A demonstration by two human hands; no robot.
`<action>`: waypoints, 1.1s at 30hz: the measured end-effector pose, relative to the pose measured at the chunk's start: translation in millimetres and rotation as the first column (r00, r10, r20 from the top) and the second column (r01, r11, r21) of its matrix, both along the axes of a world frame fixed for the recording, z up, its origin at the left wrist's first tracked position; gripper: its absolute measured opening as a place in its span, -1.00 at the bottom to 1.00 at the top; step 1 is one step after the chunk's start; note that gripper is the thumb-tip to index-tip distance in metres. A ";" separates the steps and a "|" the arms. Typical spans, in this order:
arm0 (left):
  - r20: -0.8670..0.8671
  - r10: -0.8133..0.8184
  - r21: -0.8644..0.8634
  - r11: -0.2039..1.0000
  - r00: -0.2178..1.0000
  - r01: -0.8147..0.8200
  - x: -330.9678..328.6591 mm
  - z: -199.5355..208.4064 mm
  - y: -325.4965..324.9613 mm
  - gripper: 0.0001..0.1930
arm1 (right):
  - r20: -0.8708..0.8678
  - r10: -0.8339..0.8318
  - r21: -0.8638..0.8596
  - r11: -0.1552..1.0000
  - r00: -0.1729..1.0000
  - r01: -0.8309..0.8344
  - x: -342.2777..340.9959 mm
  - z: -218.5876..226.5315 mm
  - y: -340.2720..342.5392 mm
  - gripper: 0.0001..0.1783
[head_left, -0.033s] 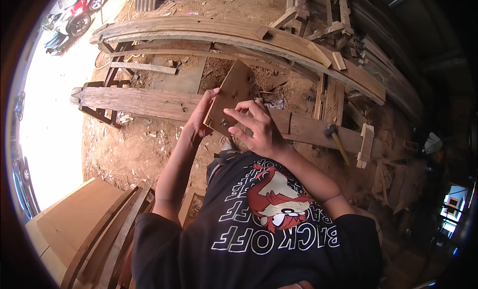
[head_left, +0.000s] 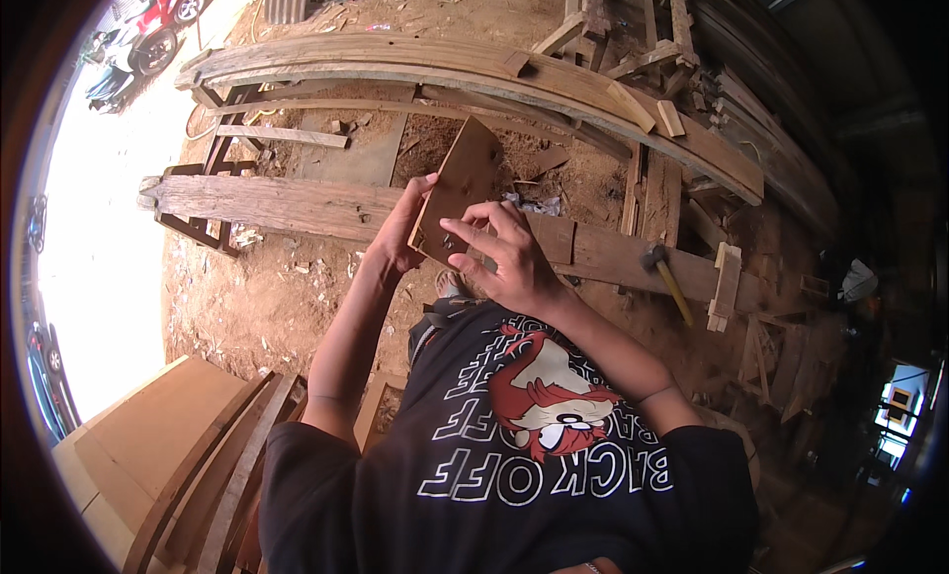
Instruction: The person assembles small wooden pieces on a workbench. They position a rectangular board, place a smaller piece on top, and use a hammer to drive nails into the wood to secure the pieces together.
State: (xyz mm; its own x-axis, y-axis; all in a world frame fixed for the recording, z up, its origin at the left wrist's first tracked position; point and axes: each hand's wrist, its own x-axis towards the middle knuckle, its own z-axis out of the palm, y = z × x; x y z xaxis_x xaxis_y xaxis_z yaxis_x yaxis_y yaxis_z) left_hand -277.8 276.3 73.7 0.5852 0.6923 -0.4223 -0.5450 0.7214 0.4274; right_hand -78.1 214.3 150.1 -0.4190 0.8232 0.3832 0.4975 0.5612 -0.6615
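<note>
My left hand grips a small brown wooden board by its left edge, thumb over the front side. The board is tilted up before my chest. A few small dark metal bits, perhaps nails or screws, show low on its face; they are too small to name surely. Close by them is my right hand, its thumb and forefinger apart and the other fingers loosely bent. I see nothing between those fingers; whether a fingertip touches the board, I cannot tell.
Beneath the board runs a long plank bench, with a yellow-handled hammer and a short wood block on its right part. Farther off stands a thick beam bearing offcuts. Long timber strips lie at lower left. Wood chips litter the dirt floor.
</note>
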 end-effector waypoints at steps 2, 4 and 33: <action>0.007 0.013 0.044 0.999 1.000 -0.014 13.8 3.4 0.2 -0.29 | -0.004 -0.052 0.014 0.999 0.999 0.052 1.9 -10.4 -4.8 -0.52; 0.057 0.032 0.115 0.993 0.998 -0.039 26.7 4.7 1.4 -0.28 | -0.039 -0.129 -0.022 0.991 0.991 0.129 6.1 -20.4 -9.4 -0.51; -0.787 -0.129 0.171 0.894 0.603 0.414 316.2 -31.9 -8.3 0.32 | -0.134 -0.729 -0.561 0.614 0.671 0.555 247.1 -129.6 -90.0 -0.59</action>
